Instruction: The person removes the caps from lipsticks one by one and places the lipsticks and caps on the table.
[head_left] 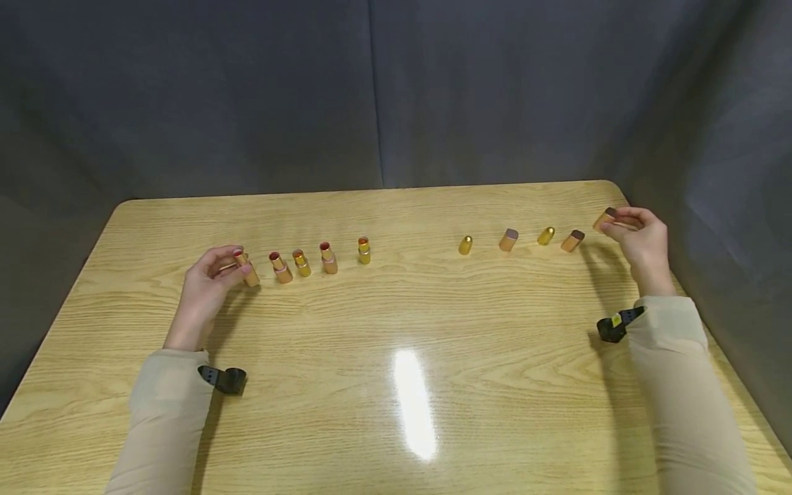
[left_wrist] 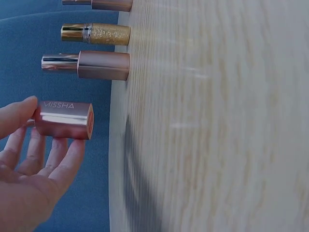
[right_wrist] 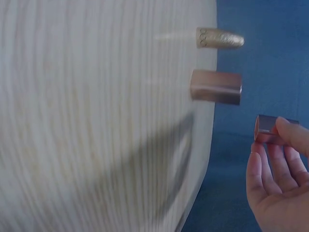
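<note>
At the left end of a row of uncapped lipsticks, my left hand [head_left: 207,285] pinches a rose-gold lipstick [left_wrist: 63,119] marked MISSHA, its bottom lifted off the table. Closest to it stands another rose-gold lipstick [head_left: 281,269], then a gold one [head_left: 302,264]. On the far right, my right hand [head_left: 645,244] pinches a rose-gold lipstick cap [right_wrist: 266,129] between thumb and fingers, raised above the table. Its open end faces the tabletop. Beside it on the table stand a similar rose-gold cap [right_wrist: 216,87] and a gold bullet-shaped cap [right_wrist: 219,38].
Farther along the left row are a rose-gold lipstick [head_left: 329,260] and a gold one [head_left: 364,251]. The cap row continues inward with a rose-gold cap [head_left: 509,240] and a gold cap [head_left: 465,245]. Dark curtains [head_left: 247,96] hang behind the wooden table [head_left: 322,385].
</note>
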